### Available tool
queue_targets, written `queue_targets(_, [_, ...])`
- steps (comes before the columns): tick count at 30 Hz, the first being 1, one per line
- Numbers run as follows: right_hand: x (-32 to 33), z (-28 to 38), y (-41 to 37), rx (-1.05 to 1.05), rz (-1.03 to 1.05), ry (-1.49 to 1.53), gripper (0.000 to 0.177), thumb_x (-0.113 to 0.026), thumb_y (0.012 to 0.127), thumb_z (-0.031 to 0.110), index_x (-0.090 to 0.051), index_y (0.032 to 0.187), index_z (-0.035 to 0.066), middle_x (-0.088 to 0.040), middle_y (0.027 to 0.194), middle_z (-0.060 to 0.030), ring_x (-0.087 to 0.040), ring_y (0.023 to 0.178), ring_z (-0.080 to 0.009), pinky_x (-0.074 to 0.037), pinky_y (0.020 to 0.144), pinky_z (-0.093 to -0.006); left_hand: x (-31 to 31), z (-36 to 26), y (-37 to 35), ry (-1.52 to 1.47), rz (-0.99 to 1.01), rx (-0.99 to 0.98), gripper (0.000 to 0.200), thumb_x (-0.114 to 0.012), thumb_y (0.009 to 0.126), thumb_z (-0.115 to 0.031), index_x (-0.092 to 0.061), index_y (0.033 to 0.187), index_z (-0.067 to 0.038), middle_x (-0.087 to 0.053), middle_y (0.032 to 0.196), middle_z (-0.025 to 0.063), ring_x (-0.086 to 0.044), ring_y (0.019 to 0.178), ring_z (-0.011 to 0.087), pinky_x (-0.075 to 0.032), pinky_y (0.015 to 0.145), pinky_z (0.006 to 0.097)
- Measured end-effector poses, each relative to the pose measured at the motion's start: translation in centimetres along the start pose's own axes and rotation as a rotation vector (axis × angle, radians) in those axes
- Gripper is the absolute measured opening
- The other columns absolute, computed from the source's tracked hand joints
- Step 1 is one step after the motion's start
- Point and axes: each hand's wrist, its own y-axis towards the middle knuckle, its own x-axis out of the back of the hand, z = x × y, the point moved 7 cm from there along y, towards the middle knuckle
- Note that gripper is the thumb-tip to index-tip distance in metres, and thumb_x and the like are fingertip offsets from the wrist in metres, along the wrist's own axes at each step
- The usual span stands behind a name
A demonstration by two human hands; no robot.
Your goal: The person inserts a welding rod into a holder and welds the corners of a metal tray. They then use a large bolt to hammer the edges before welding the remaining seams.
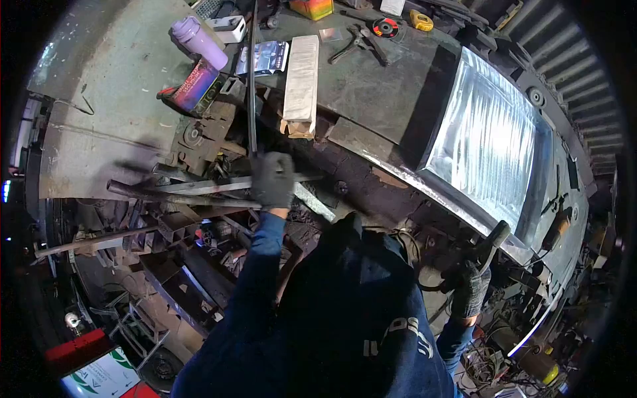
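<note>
My left hand (273, 180), in a dark grey glove, is closed at the lower end of a long thin metal bar (251, 86). The bar runs up and away across the bench gap. Beside and below this hand lie several metal tubes and bars, among them a dark pipe (152, 194) and a pale flat bar (314, 202). My right hand (471, 290), in a grey knit glove, is closed around a stout handle-like piece (492, 241) with a rounded end. What lies at its other end is hidden. Close by is a shiny ribbed metal panel (488, 126) in a frame.
On the bench (378, 99) are a long white box (301, 78), pliers (358, 45), a cutting disc (385, 27) and a yellow tape measure (421, 20). A purple bottle (199, 41) stands at left. Scrap metal (179, 278) fills the lower left; cables (491, 365) lie lower right.
</note>
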Motion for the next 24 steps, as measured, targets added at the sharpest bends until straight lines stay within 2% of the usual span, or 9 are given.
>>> queue_targets(1, [0.5,0.1,-0.2,-0.004,-0.007,-0.018,0.032,-0.068,0.088,0.016,-0.058,0.113,-0.001,-0.067,0.071,-0.0112,-0.063,0.051,-0.0178,-0.048,0.041,-0.0280,-2.0,-0.4,-1.4,-0.224,0.076,0.039,0.032,-0.073,0.090,-0.036,-0.071,0.099,-0.006,-0.072,0.099,0.0145,-0.066,0.088,0.0268,-0.050,0.089,0.0404])
queue_targets(4, [-1.1,-2.2,-0.3,-0.003,-0.012,0.041,0.030,-0.068,0.088,0.016,-0.058,0.111,-0.001,-0.065,0.070,-0.0099,-0.062,0.051,-0.0171,-0.046,0.041,-0.0276,-5.0,1.8,0.7,-0.441,0.018,0.167,0.035,-0.072,0.091,-0.037,-0.071,0.101,-0.003,-0.072,0.097,0.0151,-0.066,0.087,0.0279,-0.051,0.084,0.0396])
queue_targets(5, [-0.6,-2.5,-0.6,0.008,-0.035,0.051,0.029,-0.068,0.089,0.017,-0.058,0.110,-0.001,-0.065,0.069,-0.0096,-0.061,0.050,-0.0169,-0.046,0.041,-0.0276,-6.0,1.7,1.5,-0.386,-0.010,0.200,0.036,-0.071,0.091,-0.037,-0.071,0.102,-0.002,-0.072,0.099,0.0161,-0.067,0.090,0.0281,-0.051,0.085,0.0393])
queue_targets(6, [0.5,-2.3,-1.0,0.064,-0.028,-0.003,0.032,-0.064,0.092,0.023,-0.056,0.110,-0.001,-0.065,0.069,-0.0140,-0.063,0.048,-0.0207,-0.049,0.040,-0.0301,-7.0,1.6,2.3,-0.339,-0.024,0.239,0.037,-0.070,0.091,-0.036,-0.071,0.102,-0.001,-0.072,0.101,0.0171,-0.068,0.092,0.0283,-0.051,0.085,0.0391])
queue_targets(11, [1.8,-2.0,-3.6,0.084,-0.204,0.137,0.040,-0.067,0.091,0.022,-0.052,0.118,-0.004,-0.062,0.075,-0.0095,-0.064,0.053,-0.0207,-0.050,0.043,-0.0299,-10.6,3.2,7.4,-0.252,0.055,0.247,0.043,-0.067,0.092,-0.038,-0.072,0.108,0.001,-0.073,0.104,0.0191,-0.069,0.093,0.0303,-0.051,0.086,0.0392])
queue_targets(13, [2.2,-2.6,-4.5,0.077,-0.223,0.178,0.040,-0.067,0.091,0.022,-0.052,0.118,-0.003,-0.062,0.075,-0.0095,-0.063,0.052,-0.0210,-0.051,0.044,-0.0300,-10.3,2.9,7.7,-0.284,0.103,0.242,0.044,-0.067,0.092,-0.041,-0.073,0.106,0.001,-0.074,0.101,0.0188,-0.070,0.093,0.0298,-0.051,0.085,0.0392])
queue_targets(16, [2.9,-3.6,-5.4,0.039,-0.288,0.252,0.041,-0.068,0.091,0.022,-0.052,0.120,-0.003,-0.061,0.078,-0.0081,-0.062,0.056,-0.0196,-0.052,0.051,-0.0324,-10.1,2.3,8.0,-0.138,0.130,0.184,0.046,-0.067,0.092,-0.042,-0.074,0.105,0.001,-0.074,0.102,0.0194,-0.071,0.093,0.0297,-0.052,0.084,0.0394])
queue_targets(20, [3.2,-3.8,-5.4,0.012,-0.289,0.310,0.041,-0.068,0.090,0.021,-0.052,0.119,-0.003,-0.060,0.081,-0.0074,-0.061,0.060,-0.0186,-0.053,0.055,-0.0346,-10.9,2.3,8.3,-0.170,0.165,0.182,0.046,-0.068,0.091,-0.042,-0.074,0.104,0.001,-0.074,0.099,0.0196,-0.072,0.091,0.0305,-0.052,0.081,0.0397])
queue_targets(24, [2.4,-3.1,-5.3,0.015,-0.221,0.254,0.038,-0.069,0.089,0.018,-0.054,0.117,-0.002,-0.061,0.077,-0.0075,-0.062,0.058,-0.0182,-0.051,0.049,-0.0304,-12.1,3.1,8.5,-0.240,0.179,0.196,0.045,-0.070,0.090,-0.041,-0.074,0.103,0.002,-0.075,0.094,0.0189,-0.072,0.085,0.0287,-0.052,0.077,0.0392])
